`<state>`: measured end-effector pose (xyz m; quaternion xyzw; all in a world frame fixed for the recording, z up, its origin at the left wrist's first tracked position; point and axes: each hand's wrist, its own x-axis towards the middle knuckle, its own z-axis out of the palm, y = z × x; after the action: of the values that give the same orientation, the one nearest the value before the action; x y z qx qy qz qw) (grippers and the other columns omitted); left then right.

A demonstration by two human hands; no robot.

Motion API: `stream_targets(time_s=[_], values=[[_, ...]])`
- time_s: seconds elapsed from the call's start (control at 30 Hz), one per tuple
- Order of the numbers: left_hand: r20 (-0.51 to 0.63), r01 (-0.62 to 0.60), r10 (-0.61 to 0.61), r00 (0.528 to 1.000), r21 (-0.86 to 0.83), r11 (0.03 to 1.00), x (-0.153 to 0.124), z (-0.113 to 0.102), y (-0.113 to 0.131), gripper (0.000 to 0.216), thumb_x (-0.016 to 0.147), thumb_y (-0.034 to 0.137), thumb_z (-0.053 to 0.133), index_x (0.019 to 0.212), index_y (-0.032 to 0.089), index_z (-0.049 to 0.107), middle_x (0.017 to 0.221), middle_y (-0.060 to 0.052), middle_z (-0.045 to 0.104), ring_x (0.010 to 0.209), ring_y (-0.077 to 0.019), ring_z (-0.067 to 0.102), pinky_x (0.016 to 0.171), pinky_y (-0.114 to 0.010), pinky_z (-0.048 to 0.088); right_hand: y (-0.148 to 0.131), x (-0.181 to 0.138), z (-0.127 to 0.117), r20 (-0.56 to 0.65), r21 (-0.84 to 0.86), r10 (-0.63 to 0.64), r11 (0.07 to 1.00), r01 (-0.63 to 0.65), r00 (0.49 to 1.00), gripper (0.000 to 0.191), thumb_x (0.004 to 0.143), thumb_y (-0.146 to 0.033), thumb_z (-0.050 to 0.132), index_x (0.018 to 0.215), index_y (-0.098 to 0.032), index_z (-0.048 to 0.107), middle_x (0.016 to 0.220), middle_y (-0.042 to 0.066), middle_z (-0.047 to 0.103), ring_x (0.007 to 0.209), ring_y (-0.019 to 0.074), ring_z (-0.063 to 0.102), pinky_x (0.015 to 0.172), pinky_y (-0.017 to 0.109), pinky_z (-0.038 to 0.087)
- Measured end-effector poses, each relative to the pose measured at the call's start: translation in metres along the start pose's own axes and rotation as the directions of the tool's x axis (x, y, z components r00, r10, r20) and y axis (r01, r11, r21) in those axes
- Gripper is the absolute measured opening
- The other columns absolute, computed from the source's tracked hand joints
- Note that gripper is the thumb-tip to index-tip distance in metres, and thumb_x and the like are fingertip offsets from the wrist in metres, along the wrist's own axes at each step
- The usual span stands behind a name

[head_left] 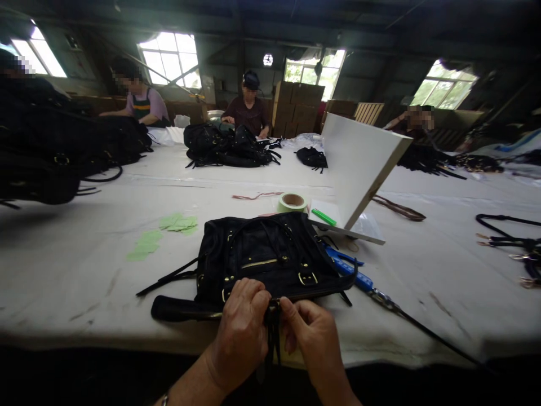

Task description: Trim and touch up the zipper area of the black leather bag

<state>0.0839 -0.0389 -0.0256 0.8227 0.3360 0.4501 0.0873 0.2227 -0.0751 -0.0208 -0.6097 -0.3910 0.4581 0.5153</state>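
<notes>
A black handbag with gold buckles and a gold zip lies flat on the white table, close to its near edge. My left hand and my right hand meet at the bag's near edge. Both pinch a thin black strap or tassel that hangs down between them. A long black strap of the bag trails off to the left.
A green tape roll, a tilted white board, a green marker and a blue-handled tool lie behind and right of the bag. Green paper pieces lie at left. Piles of black bags and several seated people line the far side.
</notes>
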Motion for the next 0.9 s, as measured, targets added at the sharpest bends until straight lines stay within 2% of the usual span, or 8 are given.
stream_targets(time_s=[0.07, 0.13, 0.27, 0.4, 0.53, 0.73, 0.9], values=[[0.015, -0.002, 0.002, 1.0, 0.005, 1.0, -0.001, 0.0, 0.0, 0.016, 0.085, 0.002, 0.043, 0.091, 0.015, 0.05, 0.09, -0.008, 0.052, 0.084, -0.0198, 0.045, 0.074, -0.037, 0.041, -0.001, -0.006, -0.002, -0.067, -0.115, -0.129, 0.986, 0.121, 0.989, 0.052, 0.072, -0.063, 0.068, 0.056, -0.015, 0.057, 0.044, 0.001, 0.05, 0.038, 0.0108, 0.045, 0.038, 0.021, 0.033], [0.024, -0.015, 0.014, 1.0, 0.014, 1.0, -0.001, -0.001, 0.0, 0.015, 0.085, 0.002, 0.044, 0.092, 0.015, 0.05, 0.091, -0.008, 0.052, 0.085, -0.0201, 0.045, 0.076, -0.038, 0.042, -0.003, -0.009, -0.002, -0.084, -0.208, -0.229, 0.956, 0.207, 0.97, 0.042, 0.072, -0.057, 0.072, 0.064, -0.016, 0.063, 0.052, 0.002, 0.056, 0.045, 0.0131, 0.05, 0.043, 0.022, 0.039], [0.018, -0.032, 0.031, 0.999, 0.041, 0.999, 0.0, -0.002, 0.001, 0.017, 0.086, 0.002, 0.042, 0.092, 0.015, 0.05, 0.091, -0.008, 0.053, 0.084, -0.0199, 0.045, 0.077, -0.039, 0.043, -0.005, -0.01, 0.002, -0.128, -0.363, -0.362, 0.884, 0.296, 0.923, 0.029, 0.075, -0.046, 0.071, 0.071, -0.018, 0.066, 0.063, 0.004, 0.064, 0.052, 0.0161, 0.058, 0.049, 0.023, 0.045], [0.026, -0.032, 0.031, 0.999, 0.048, 0.998, 0.001, -0.003, 0.001, 0.014, 0.087, 0.004, 0.043, 0.09, 0.015, 0.05, 0.089, -0.008, 0.053, 0.081, -0.0197, 0.045, 0.075, -0.039, 0.044, -0.006, -0.01, 0.004, -0.132, -0.439, -0.468, 0.818, 0.372, 0.874, 0.021, 0.08, -0.04, 0.066, 0.073, -0.02, 0.069, 0.067, 0.005, 0.066, 0.057, 0.0178, 0.06, 0.055, 0.025, 0.048], [0.009, -0.043, 0.043, 0.999, 0.076, 0.996, -0.001, -0.002, 0.001, 0.013, 0.087, 0.005, 0.043, 0.09, 0.015, 0.051, 0.089, -0.008, 0.053, 0.082, -0.0203, 0.046, 0.075, -0.039, 0.044, -0.006, -0.011, 0.002, -0.089, -0.458, -0.489, 0.794, 0.4, 0.868, 0.017, 0.082, -0.037, 0.064, 0.077, -0.021, 0.069, 0.071, 0.004, 0.067, 0.061, 0.0178, 0.062, 0.058, 0.025, 0.049], [-0.004, -0.041, 0.041, 0.999, 0.071, 0.997, -0.002, -0.002, 0.001, 0.015, 0.085, 0.004, 0.044, 0.091, 0.015, 0.051, 0.09, -0.009, 0.054, 0.084, -0.0213, 0.048, 0.077, -0.04, 0.045, -0.003, -0.015, 0.003, -0.091, -0.508, -0.467, 0.782, 0.362, 0.88, 0.016, 0.084, -0.036, 0.06, 0.081, -0.021, 0.066, 0.072, 0.003, 0.067, 0.063, 0.0175, 0.062, 0.06, 0.025, 0.05], [-0.003, -0.048, 0.048, 0.999, 0.08, 0.996, -0.003, -0.003, 0.001, 0.015, 0.086, 0.005, 0.042, 0.09, 0.015, 0.052, 0.088, -0.008, 0.054, 0.083, -0.0212, 0.048, 0.077, -0.04, 0.045, -0.004, -0.016, 0.003, -0.103, -0.557, -0.46, 0.761, 0.332, 0.882, 0.016, 0.083, -0.035, 0.058, 0.077, -0.021, 0.065, 0.07, 0.003, 0.064, 0.061, 0.0172, 0.06, 0.059, 0.025, 0.047]])
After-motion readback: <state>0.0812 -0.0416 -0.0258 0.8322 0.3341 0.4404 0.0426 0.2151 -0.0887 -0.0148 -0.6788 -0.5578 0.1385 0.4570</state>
